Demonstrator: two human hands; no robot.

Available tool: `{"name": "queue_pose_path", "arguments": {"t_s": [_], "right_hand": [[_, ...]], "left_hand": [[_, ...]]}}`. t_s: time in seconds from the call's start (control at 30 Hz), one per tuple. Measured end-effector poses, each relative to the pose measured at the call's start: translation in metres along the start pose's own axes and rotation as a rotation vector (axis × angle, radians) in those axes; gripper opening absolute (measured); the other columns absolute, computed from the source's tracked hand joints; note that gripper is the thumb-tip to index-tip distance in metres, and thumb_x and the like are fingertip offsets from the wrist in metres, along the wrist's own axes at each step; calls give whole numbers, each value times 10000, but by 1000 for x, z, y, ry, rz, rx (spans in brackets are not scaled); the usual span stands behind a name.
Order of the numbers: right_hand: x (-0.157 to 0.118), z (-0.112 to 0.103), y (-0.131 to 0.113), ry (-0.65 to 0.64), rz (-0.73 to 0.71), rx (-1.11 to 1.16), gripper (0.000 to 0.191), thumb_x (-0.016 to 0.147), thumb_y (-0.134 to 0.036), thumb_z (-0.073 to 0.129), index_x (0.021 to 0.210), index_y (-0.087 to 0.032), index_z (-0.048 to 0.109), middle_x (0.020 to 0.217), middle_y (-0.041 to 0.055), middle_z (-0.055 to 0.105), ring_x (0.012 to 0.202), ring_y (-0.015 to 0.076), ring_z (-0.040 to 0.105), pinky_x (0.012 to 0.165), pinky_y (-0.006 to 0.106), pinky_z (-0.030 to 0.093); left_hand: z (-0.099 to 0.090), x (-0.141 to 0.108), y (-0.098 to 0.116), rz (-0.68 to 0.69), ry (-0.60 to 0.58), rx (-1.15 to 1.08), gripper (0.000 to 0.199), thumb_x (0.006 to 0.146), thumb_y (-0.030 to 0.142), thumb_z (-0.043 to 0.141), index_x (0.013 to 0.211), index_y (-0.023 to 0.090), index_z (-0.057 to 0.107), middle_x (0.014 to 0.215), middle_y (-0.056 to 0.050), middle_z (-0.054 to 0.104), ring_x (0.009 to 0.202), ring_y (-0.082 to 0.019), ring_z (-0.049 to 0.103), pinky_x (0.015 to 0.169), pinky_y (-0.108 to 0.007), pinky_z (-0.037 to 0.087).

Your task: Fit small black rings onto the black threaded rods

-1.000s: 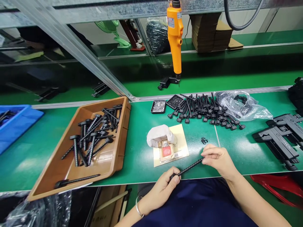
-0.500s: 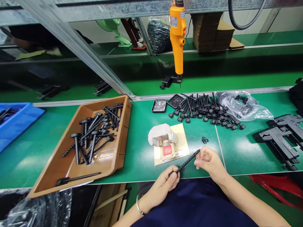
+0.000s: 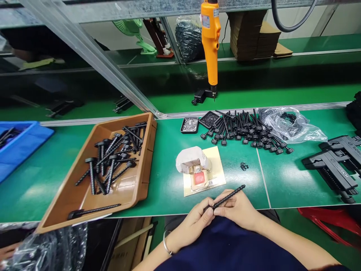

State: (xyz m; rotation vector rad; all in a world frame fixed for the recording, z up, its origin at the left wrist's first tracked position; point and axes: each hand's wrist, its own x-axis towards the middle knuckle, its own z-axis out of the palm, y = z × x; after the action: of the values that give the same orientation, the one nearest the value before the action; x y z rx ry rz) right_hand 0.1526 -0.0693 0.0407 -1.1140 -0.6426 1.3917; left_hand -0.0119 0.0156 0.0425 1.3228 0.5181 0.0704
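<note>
A black threaded screw rod (image 3: 230, 196) slants up to the right above the bench's front edge. My left hand (image 3: 194, 225) is closed round its lower end, and the fingers cover that end. My right hand (image 3: 239, 211) is closed on the rod just beside the left, thumb and fingers pinching it near the left fingertips. Whether something small lies under the right fingers is hidden. Several small black rings (image 3: 244, 166) lie beyond the right hand. A yellow pad (image 3: 216, 162) carrying a white taped block (image 3: 191, 156) and a red piece (image 3: 199, 178) lies ahead.
A brown bin (image 3: 145, 165) of black knobbed screws stands left, near a blue bin (image 3: 21, 146). More knobbed screws (image 3: 245, 131), small parts trays (image 3: 189, 125) and a plastic bag (image 3: 303, 130) lie behind. An orange electric screwdriver (image 3: 210, 49) hangs above. Bosch-marked black parts (image 3: 334, 169) lie right.
My right hand has moved from the rod's upper tip down and left along it to beside my left hand. The rod now lies at a slightly flatter slant.
</note>
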Motion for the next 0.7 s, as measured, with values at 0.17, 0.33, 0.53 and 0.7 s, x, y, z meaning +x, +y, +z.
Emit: {"name": "queue_pose_path", "arguments": {"t_s": [0.17, 0.33, 0.53, 0.7], "right_hand": [[2, -7, -3, 28, -73, -102, 232, 674, -369, 843, 803, -197, 756, 833, 24, 642, 744, 155, 641, 677, 268, 554], [5, 6, 7, -6, -135, -234, 169, 655, -353, 852, 732, -221, 780, 759, 29, 655, 628, 147, 593, 568, 265, 513], [3, -2, -5, 62, -233, -360, 81, 756, -196, 763, 832, -221, 773, 856, 40, 702, 737, 177, 676, 665, 282, 574], [1, -4, -4, 100, -422, -506, 69, 823, -173, 704, 849, -207, 758, 835, 50, 706, 717, 166, 677, 663, 264, 585]], "left_hand": [[1, 1, 1, 21, -24, -35, 494, 900, 677, 444, 941, 185, 445, 648, 75, 345, 524, -93, 259, 486, -235, 231], [3, 0, 2, 23, 32, -62, 452, 917, 642, 457, 947, 191, 449, 693, 64, 363, 553, -93, 330, 503, -220, 297], [2, 5, -2, 40, 217, -73, 471, 864, 590, 606, 1061, 172, 517, 655, 19, 580, 583, -134, 534, 587, -259, 442], [-2, 10, -5, 31, 342, -42, 391, 783, 484, 731, 971, 143, 702, 688, -42, 700, 586, -182, 616, 593, -317, 534]]}}
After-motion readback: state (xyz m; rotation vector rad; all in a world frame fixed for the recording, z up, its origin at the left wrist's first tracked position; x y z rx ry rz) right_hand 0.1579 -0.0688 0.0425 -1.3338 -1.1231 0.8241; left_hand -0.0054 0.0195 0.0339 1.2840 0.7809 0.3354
